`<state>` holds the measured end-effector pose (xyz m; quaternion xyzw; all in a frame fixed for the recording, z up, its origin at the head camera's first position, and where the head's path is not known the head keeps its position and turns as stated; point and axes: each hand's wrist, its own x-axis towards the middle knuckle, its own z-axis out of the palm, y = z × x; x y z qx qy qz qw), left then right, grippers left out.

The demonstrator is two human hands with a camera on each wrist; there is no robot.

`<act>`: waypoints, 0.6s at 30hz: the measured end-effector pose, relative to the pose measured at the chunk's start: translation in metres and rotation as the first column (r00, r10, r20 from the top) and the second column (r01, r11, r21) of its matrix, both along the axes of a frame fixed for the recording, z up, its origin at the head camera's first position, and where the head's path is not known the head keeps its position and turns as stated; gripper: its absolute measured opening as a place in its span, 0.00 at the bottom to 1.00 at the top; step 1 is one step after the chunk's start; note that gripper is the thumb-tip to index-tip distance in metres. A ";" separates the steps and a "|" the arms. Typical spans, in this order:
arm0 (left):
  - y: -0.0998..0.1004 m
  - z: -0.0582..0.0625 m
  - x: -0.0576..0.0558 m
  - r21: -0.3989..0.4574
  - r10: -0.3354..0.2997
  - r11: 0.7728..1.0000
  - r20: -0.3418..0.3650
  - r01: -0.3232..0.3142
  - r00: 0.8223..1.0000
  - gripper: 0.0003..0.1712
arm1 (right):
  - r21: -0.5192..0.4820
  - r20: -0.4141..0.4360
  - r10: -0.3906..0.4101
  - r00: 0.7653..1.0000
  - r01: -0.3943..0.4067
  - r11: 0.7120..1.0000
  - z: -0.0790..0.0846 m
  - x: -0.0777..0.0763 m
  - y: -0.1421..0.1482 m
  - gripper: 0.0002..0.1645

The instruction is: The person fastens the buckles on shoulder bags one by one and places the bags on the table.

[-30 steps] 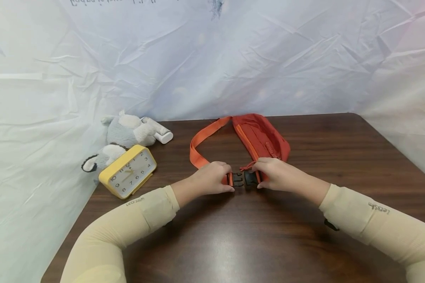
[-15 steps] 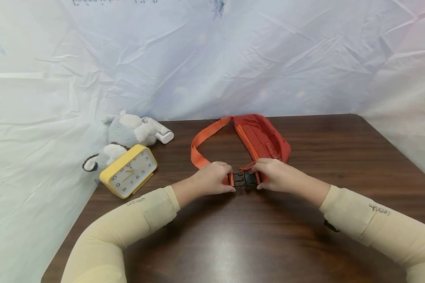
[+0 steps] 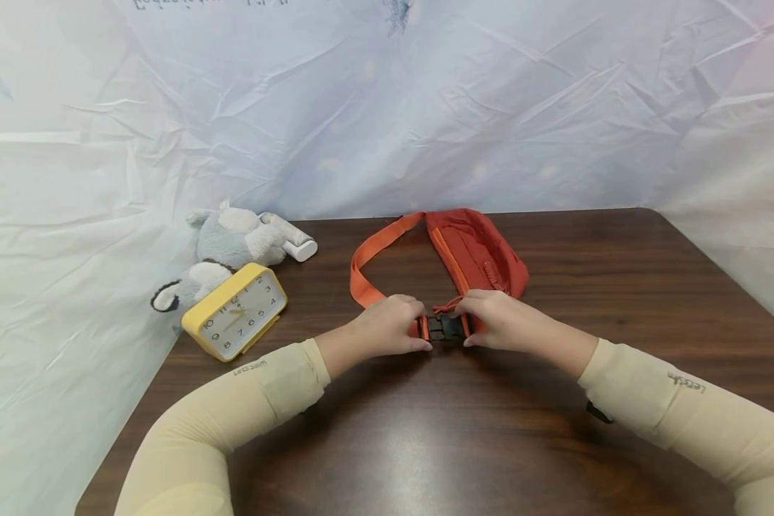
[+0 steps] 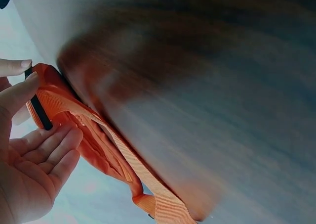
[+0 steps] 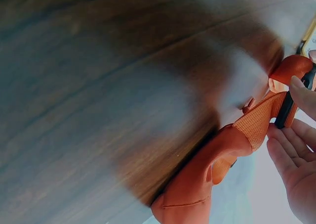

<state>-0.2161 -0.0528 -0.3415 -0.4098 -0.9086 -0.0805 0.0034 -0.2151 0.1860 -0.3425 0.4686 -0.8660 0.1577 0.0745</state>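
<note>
A red waist bag with an orange strap lies toward the back of the table, its strap looping round to the front. Between my hands the two black halves of its side-release buckle meet, one pushed into the other. My left hand pinches the pronged half where the strap enters it; in the left wrist view the thumb presses the black buckle edge. The socket half is pinched by my right hand, on the bag's side. In the right wrist view its thumb lies against the black buckle piece.
To the left stands a yellow alarm clock, leaning against a grey and white plush toy. A white cylindrical object lies beside the toy. The brown table meets a pale cloth backdrop at its back edge.
A second ago the buckle halves were apart; the prongs have since gone into the socket. Both hands have drawn slightly closer together, still pinching their halves.
</note>
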 end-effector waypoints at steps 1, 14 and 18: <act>0.000 0.000 0.000 0.001 0.000 1.000 0.001 0.000 1.000 0.28 | -0.001 0.004 0.001 1.000 -0.001 1.000 0.000 0.000 0.000 0.25; 0.001 -0.001 0.000 0.025 0.005 1.000 -0.001 -0.005 1.000 0.30 | -0.012 0.027 -0.005 1.000 0.005 1.000 0.002 0.000 -0.005 0.24; 0.001 -0.001 0.000 0.015 0.007 1.000 -0.023 -0.007 1.000 0.30 | -0.024 0.024 0.003 1.000 -0.002 1.000 0.002 -0.001 -0.005 0.25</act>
